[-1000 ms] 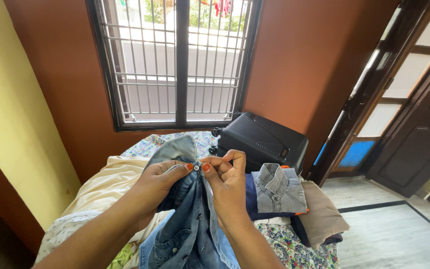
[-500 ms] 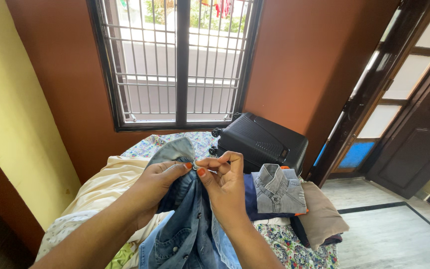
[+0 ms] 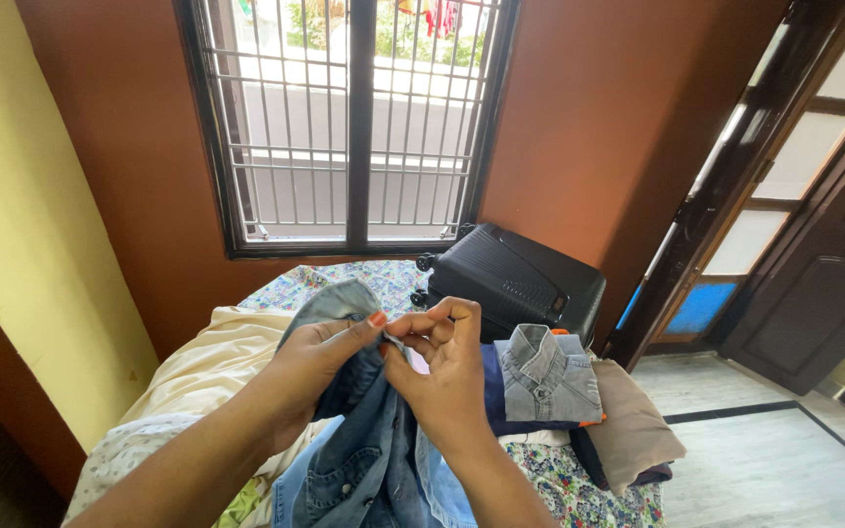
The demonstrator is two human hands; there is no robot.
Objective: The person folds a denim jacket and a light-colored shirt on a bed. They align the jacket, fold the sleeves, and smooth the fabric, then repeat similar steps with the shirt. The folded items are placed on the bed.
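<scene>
Denim shirt [image 3: 374, 460], blue and soft-washed, hangs between both hands in front of the chest, its collar [image 3: 330, 303] lifted just above the left hand [image 3: 310, 367]. The left hand is closed on the front edge below the collar, thumb and forefinger pinching the cloth. The right hand [image 3: 442, 376] meets it fingertip to fingertip, thumb and forefinger nipped together on the facing edge, other fingers curled loosely. The top button appears to be the one being worked at the pinch; whether it is through its hole cannot be told. Below the hands the placket falls open, with metal snaps showing unfastened, so most of the front seems left to close. Right of the right hand lies a stack [image 3: 579, 411] of folded clothes with a grey shirt [image 3: 548, 372] on top. Beyond the hands stands a black suitcase [image 3: 515, 279].
</scene>
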